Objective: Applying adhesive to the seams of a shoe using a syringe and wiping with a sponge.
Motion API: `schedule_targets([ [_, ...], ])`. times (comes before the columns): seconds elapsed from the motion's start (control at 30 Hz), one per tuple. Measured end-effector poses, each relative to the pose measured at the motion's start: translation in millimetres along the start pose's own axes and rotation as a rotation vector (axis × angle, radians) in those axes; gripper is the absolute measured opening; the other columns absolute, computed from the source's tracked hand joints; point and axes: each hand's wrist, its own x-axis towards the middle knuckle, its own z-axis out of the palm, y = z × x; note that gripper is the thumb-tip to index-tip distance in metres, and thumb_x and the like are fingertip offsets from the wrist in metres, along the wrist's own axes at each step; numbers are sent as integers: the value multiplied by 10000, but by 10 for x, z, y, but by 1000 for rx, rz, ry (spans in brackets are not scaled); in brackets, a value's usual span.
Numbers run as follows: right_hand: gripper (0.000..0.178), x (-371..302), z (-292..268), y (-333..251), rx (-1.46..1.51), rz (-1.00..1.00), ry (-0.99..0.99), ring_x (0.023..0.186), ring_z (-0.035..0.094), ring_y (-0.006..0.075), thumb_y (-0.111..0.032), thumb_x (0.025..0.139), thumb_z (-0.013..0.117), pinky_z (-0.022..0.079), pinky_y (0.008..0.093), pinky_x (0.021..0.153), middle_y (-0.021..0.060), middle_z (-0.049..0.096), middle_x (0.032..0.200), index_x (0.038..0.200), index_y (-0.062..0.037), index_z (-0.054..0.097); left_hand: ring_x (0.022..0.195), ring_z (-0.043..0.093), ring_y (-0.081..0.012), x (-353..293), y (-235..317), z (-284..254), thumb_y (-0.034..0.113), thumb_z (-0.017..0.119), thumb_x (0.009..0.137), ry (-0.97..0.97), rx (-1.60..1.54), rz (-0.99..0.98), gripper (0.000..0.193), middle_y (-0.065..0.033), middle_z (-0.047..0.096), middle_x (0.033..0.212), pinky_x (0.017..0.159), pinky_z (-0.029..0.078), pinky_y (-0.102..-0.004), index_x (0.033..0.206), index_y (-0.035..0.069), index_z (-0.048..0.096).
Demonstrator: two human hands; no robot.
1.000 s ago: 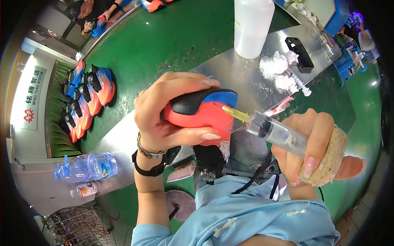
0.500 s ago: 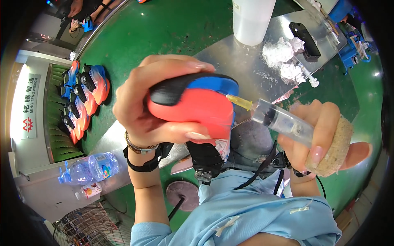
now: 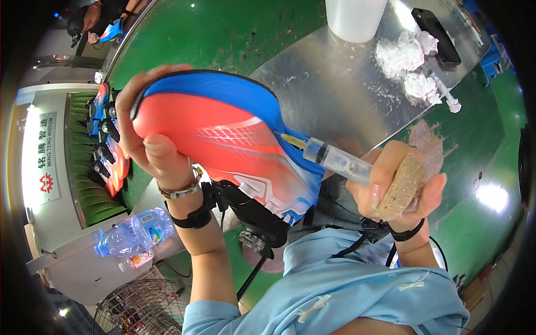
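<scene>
In front of me, a coral and blue sports shoe [image 3: 218,120] with a dark strap and a clear dial is tilted in the air. My left hand [image 3: 162,156] grips one end of it, thumb on the coral side and fingers behind. My right hand [image 3: 379,173] is closed around a clear syringe [image 3: 338,159] with a yellow tip. That tip meets the shoe along its blue lower edge. The same hand also holds a rough tan block [image 3: 399,187], pinched near the syringe's rear end. Behind the fingers, the plunger is mostly hidden.
A metal sheet [image 3: 312,78] on the green table bears a white container [image 3: 357,19], crumpled white tissue [image 3: 399,53] and a black phone [image 3: 435,36]. Several shoes [image 3: 114,162] stand at left, above plastic bottles [image 3: 137,231] and a wire fan [image 3: 139,304]. Another person's hand [image 3: 92,17] is at far left.
The shoe has turned and swung left, so its coral side now shows at length. My right hand has moved left with the syringe and block, the tip staying at the shoe.
</scene>
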Motion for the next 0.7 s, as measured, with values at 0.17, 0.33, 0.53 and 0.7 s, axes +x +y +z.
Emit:
schedule_targets([
  [0.17, 678, 15, -78, 112, -82, 9, -78, 449, 521, 94, -616, 829, 463, 394, 208, 406, 94, 594, 631, 845, 54, 560, 913, 591, -289, 13, -141, -1, 691, 448, 781, 76, 50, -40, 810, -200, 580, 1012, 798, 491, -388, 1119, -45, 473],
  [0.33, 522, -9, -163, 235, -125, -96, -133, 423, 498, 77, -463, 886, 470, 369, 201, 398, 76, 598, 612, 860, 49, 570, 960, 570, -251, 9, -199, -54, 697, 358, 815, 85, 233, -80, 792, -186, 581, 1042, 853, 465, -364, 1137, -14, 488],
  [0.53, 493, -142, -295, 277, -143, -51, -113, 419, 480, 72, -439, 890, 474, 359, 204, 399, 60, 592, 601, 861, 43, 572, 1112, 485, -225, 36, -486, -164, 562, 240, 917, 72, 308, 11, 681, -137, 558, 1141, 986, 334, -365, 1177, -11, 498],
  [0.7, 478, -247, -342, 295, -193, -29, -53, 426, 473, 65, -424, 894, 471, 350, 199, 398, 47, 580, 581, 860, 43, 570, 1116, 474, -187, 34, -712, -286, 495, 252, 942, 76, 352, -90, 614, -95, 546, 1179, 984, 330, -337, 1160, -7, 531],
])
